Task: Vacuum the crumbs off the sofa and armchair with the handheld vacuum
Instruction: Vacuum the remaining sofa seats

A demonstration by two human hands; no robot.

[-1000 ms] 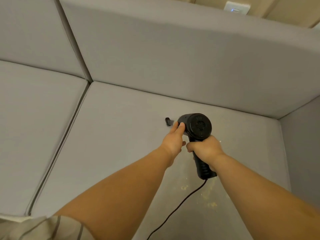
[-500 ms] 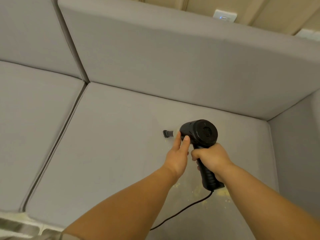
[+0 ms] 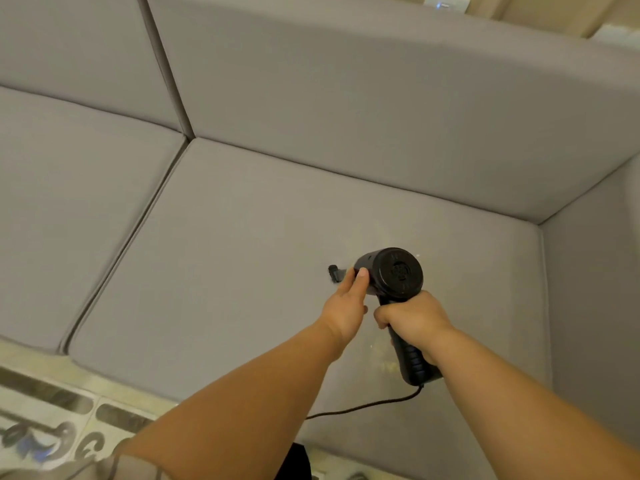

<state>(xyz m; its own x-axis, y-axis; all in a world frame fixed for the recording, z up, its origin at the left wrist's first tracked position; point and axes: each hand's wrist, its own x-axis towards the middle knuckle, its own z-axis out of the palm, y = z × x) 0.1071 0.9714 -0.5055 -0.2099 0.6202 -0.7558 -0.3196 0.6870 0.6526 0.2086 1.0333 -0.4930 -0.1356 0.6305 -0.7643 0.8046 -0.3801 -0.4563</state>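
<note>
**Working the nozzle across the right seat cushion**

Handheld vacuum [image 3: 391, 273] held just over the right-hand seat cushion [image 3: 242, 271] of the grey sofa [image 3: 346, 116], round rear cap facing the camera, barrel pointing away toward the backrest. Nozzle [image 3: 334, 273] down at the fabric; actual contact too small to tell. Right hand [image 3: 414, 318] wrapped tight round the handle. Left hand [image 3: 346, 303] laid along the barrel, thumb and fingers fairly straight, steadying rather than clenching. Cord [image 3: 363, 407] trailing off the handle base toward the front edge.

Pale crumbs [image 3: 386, 365] scattered under and beside the handle, nearer the body than the nozzle; a few specks beyond the cap.

Best done, by this reading: keep the nozzle flat and low, draw back in slow overlapping strokes toward that patch, guide with the left hand, mind the cord so as not to drag crumbs off the edge. Patterned floor [image 3: 52, 420] below at the lower left.
</note>
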